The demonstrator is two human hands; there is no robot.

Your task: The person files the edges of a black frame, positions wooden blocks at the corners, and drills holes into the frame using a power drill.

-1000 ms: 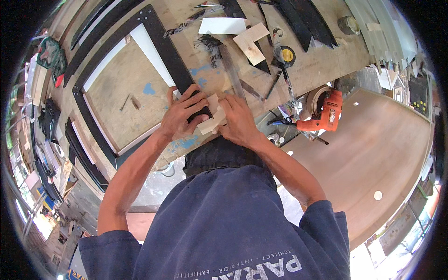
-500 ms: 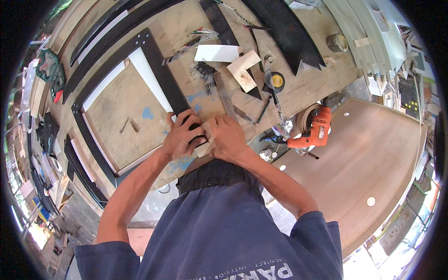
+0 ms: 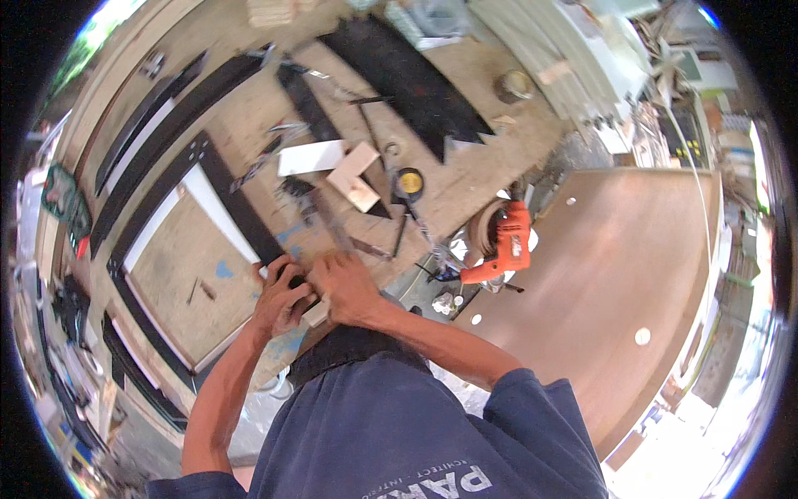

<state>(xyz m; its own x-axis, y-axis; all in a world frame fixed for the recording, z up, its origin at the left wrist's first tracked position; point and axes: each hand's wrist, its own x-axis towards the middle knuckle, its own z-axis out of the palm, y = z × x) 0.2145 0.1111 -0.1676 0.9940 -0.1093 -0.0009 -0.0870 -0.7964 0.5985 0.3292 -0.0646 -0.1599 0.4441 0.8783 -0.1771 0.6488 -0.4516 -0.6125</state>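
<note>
My left hand [image 3: 283, 295] is curled around the near end of a dark bar. That bar is one side of a four-sided black frame [image 3: 234, 200] with white inner edges, which lies flat on the workbench [image 3: 465, 195]. Right beside it, my right hand [image 3: 345, 287] is closed, slightly blurred, on a small pale wood piece [image 3: 316, 314] that shows between the hands near the bench edge. Its fingertips are partly hidden. A thin greyish strip [image 3: 329, 218] lies just beyond the right hand's knuckles.
Beyond my hands lie a white board [image 3: 312, 156], an L-shaped wood piece [image 3: 355, 176] and a yellow-and-black tape measure [image 3: 409, 183]. An orange power drill [image 3: 509, 237] sits past the bench edge, beside a large brown panel [image 3: 615, 283]. A long black panel [image 3: 407, 79] lies farther back.
The view has swung, so the bench and hands appear farther left and lower. My left hand keeps its hold at the bar's end; the right hand has shifted slightly over the pale wood piece.
</note>
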